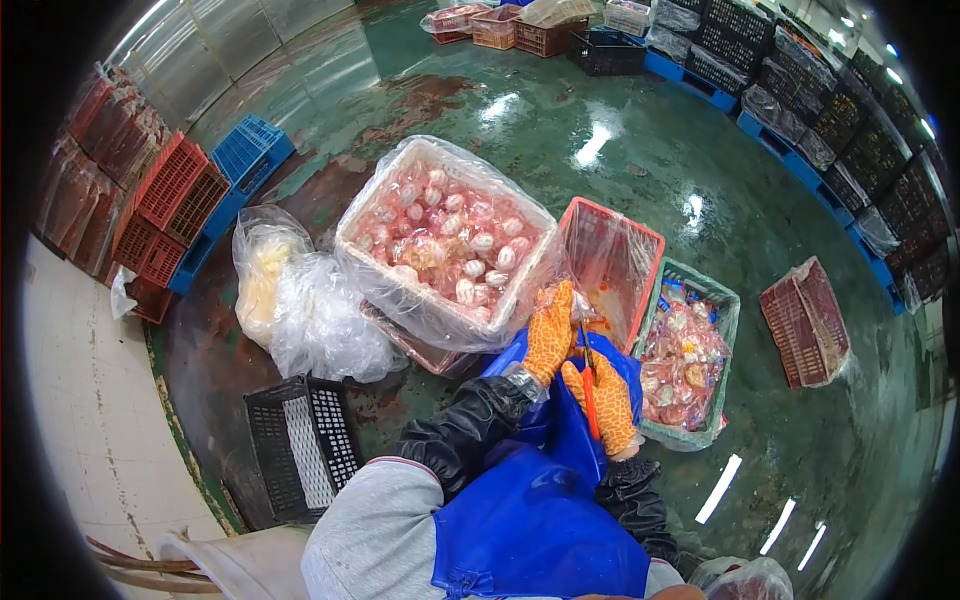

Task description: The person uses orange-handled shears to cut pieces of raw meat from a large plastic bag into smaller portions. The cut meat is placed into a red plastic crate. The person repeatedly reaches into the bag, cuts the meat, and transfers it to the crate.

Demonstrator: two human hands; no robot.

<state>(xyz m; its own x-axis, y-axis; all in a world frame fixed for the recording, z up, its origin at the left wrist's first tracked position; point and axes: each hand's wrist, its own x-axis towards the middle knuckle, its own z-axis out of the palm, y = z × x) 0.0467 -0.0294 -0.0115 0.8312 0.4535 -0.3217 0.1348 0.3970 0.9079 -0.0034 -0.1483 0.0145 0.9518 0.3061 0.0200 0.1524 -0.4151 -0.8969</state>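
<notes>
My left hand (550, 332), in an orange patterned glove, is closed at the near end of a red crate (612, 222). A bit of clear plastic with something pinkish shows by its fingertips; I cannot make out what it is. Close on its right, my right hand (610, 393), gloved alike, is wrapped round red-handled scissors (591, 402) whose dark blades point away from me. To the left stands a big white crate (352, 215) lined with clear plastic, full of pinkish, white-striped round pieces (455, 235). A green crate (733, 340) on the right holds clear packets (685, 365) of similar pieces.
Clear plastic bags (325, 315) and a black crate (300, 445) lie at my left. Beyond them are red crates (170, 190) and a blue one (248, 150). A dark red crate (803, 322) stands on the wet green floor; black crates (735, 40) are stacked on blue pallets.
</notes>
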